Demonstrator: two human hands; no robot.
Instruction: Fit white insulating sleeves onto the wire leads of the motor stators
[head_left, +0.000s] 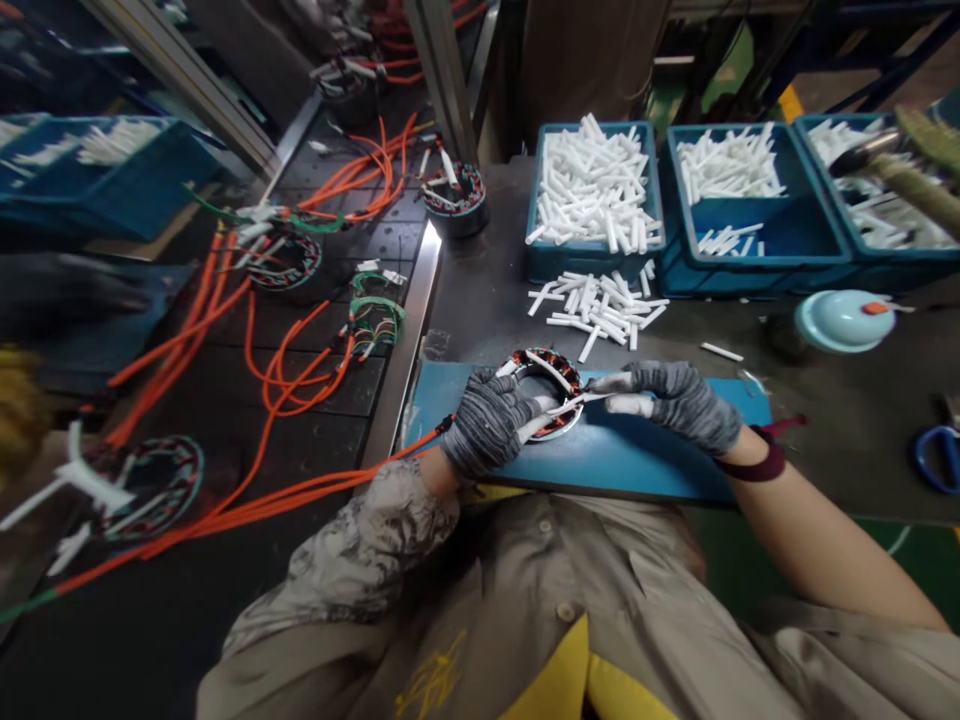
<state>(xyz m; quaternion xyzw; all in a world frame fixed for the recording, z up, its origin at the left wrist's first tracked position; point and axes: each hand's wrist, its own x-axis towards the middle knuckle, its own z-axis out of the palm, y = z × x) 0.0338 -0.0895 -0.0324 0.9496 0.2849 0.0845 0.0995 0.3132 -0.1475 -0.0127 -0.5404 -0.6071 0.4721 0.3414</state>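
R hand [679,402]: fingers pinched nearly closed on one end of a thin wht strip [568,406]. L hand [484,420]: fingers curled over L side of the ring [565,368], thumb by the strip; can't tell if it grips that too. Ring sits on blue mat [637,455], near edge of desk [480,290]. Orange cables [307,488] lie to L. Beyond mat: loose wht tubes [604,308], then bin [592,265] piled w/ more.

The person [847,545] wears streaked grey gloves [486,422] with white fingertips [630,404], a maroon right wristband [759,466], a mottled left oversleeve [356,540] and a buttoned khaki shirt [510,585] with yellow collar [576,685] and emblem [433,678].
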